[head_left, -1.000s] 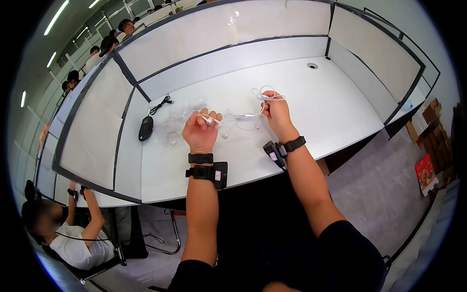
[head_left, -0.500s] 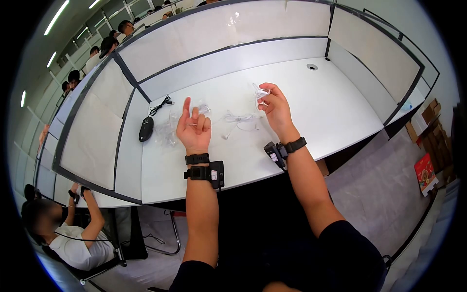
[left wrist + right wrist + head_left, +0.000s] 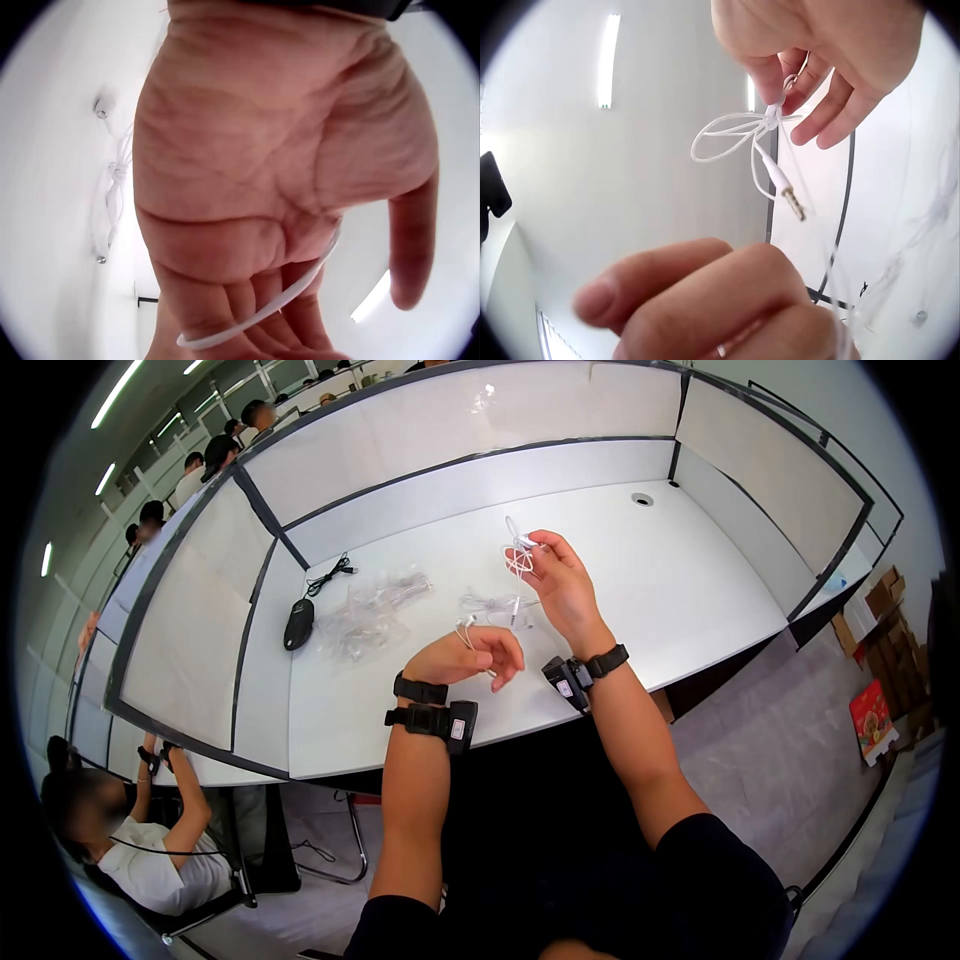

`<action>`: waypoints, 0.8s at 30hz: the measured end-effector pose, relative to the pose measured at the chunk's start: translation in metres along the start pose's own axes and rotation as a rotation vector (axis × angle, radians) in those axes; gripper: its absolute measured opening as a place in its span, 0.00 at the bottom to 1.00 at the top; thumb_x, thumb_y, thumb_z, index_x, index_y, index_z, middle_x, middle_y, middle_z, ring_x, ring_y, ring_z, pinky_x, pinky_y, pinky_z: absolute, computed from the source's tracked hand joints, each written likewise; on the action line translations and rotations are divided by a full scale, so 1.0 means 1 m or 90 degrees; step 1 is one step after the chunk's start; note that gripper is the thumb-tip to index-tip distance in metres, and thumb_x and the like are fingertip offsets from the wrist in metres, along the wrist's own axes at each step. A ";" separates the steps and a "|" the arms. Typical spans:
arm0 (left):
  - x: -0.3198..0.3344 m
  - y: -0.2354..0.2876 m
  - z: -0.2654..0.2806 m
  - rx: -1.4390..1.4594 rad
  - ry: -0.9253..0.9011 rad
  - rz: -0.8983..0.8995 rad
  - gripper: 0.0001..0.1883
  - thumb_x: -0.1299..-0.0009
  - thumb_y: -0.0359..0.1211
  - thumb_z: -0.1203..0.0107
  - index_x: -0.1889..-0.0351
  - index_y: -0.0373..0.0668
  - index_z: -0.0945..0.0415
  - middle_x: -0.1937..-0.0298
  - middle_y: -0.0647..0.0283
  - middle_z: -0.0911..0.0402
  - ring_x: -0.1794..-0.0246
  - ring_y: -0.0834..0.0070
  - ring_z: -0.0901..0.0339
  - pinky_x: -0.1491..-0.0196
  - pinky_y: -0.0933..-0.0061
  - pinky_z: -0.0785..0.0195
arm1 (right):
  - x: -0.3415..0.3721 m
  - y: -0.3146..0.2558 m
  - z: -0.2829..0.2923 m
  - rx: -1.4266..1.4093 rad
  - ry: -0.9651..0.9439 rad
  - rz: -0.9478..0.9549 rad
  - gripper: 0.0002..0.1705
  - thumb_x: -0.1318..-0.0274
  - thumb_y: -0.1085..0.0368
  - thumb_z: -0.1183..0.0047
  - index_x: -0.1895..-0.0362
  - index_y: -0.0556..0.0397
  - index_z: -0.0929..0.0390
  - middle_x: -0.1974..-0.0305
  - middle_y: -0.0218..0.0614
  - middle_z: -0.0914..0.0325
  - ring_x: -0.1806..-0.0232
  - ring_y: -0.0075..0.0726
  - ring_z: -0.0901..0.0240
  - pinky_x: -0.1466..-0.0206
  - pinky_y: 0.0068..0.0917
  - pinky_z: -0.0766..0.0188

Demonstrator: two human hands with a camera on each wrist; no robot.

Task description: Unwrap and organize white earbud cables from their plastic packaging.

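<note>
The white earphones (image 3: 771,118) hang from the right hand (image 3: 563,582), a little above the middle of the head view, where its thumb and fingertips pinch the looped, gathered part of the cable. In the right wrist view these thin loops spread to the left of the pinch, at upper centre, and the plug (image 3: 780,178) dangles just below with its metal tip pointing down. A strand of cable falls from there toward the left hand at the bottom of that frame. The left hand (image 3: 462,656), near the centre of the head view, holds white cable in loosely curled fingers; in the left wrist view the strand crosses them at lower centre, while the thumb stands apart at right. Two earbuds (image 3: 466,622) show just above this hand in the head view. Behind the hands, at centre, a second white cable bundle (image 3: 487,602) lies on the white desk (image 3: 640,580). Left of it sit crumpled clear plastic bags (image 3: 360,622), then a black mouse (image 3: 298,624) near the left partition (image 3: 195,640). At lower left a person (image 3: 165,850) in a white top sits.
</note>
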State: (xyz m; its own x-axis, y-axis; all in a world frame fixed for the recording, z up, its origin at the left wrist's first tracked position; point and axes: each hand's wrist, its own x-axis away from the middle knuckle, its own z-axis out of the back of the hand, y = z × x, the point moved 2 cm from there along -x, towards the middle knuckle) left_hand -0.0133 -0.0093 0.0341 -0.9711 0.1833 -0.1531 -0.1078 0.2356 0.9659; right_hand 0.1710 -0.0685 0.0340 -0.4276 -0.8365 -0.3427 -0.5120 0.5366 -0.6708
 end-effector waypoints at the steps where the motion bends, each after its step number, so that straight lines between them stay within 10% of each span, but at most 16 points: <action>1: -0.003 -0.003 -0.001 -0.009 -0.014 0.013 0.29 0.33 0.52 0.38 0.52 0.32 0.25 0.61 0.60 0.23 0.65 0.73 0.24 0.59 0.72 0.31 | 0.000 -0.001 -0.001 -0.028 0.005 -0.001 0.13 0.30 0.68 0.54 0.44 0.54 0.29 0.51 0.37 0.24 0.48 0.38 0.23 0.38 0.37 0.27; 8: -0.013 -0.008 -0.006 -0.045 -0.030 -0.007 0.29 0.33 0.50 0.36 0.50 0.33 0.26 0.53 0.58 0.24 0.51 0.68 0.25 0.44 0.66 0.34 | -0.002 0.001 0.011 -0.041 0.066 -0.038 0.13 0.29 0.64 0.51 0.44 0.49 0.28 0.53 0.31 0.24 0.60 0.28 0.22 0.61 0.24 0.24; 17: -0.008 -0.020 0.033 0.076 0.423 -0.153 0.21 0.30 0.34 0.48 0.42 0.30 0.28 0.45 0.56 0.23 0.41 0.64 0.26 0.31 0.60 0.40 | -0.001 -0.010 0.013 -0.065 -0.006 -0.017 0.13 0.32 0.66 0.50 0.46 0.54 0.26 0.60 0.27 0.27 0.75 0.17 0.44 0.73 0.18 0.45; 24: 0.000 -0.004 0.006 -0.015 0.077 0.113 0.24 0.28 0.40 0.46 0.44 0.28 0.24 0.49 0.50 0.19 0.49 0.61 0.20 0.41 0.61 0.28 | 0.003 -0.011 0.002 -0.093 -0.071 -0.075 0.17 0.35 0.68 0.55 0.44 0.59 0.26 0.62 0.30 0.26 0.71 0.22 0.38 0.67 0.19 0.40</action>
State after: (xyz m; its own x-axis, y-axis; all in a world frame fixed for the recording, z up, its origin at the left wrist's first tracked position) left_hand -0.0114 -0.0046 0.0291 -0.9936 0.1030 0.0455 0.0642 0.1864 0.9804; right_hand 0.1768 -0.0769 0.0393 -0.2776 -0.8973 -0.3432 -0.6597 0.4378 -0.6108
